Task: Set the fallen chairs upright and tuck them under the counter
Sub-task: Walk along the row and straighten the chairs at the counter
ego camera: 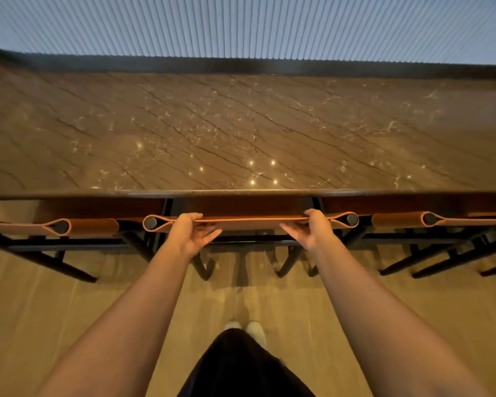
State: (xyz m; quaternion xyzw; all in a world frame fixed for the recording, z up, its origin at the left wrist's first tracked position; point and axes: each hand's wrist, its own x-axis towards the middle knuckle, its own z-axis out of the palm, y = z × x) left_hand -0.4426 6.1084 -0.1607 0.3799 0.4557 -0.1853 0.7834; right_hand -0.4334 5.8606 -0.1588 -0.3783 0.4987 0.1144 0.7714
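A chair with an orange leather backrest (252, 222) and dark frame stands upright in front of me, its seat hidden under the brown marble counter (241, 133). My left hand (191, 233) holds the backrest's top edge left of centre, fingers over the far side, thumb on the near side. My right hand (312, 228) holds the same edge right of centre in the same way. A second upright chair (78, 227) stands at the left and a third chair (407, 220) at the right, both against the counter.
The counter's front edge (241, 193) runs across the whole view just beyond the backrests. Dark chair legs (204, 267) splay onto the tan floor (69, 325). My feet (245, 329) stand behind the middle chair. A ribbed wall (241, 24) rises behind the counter.
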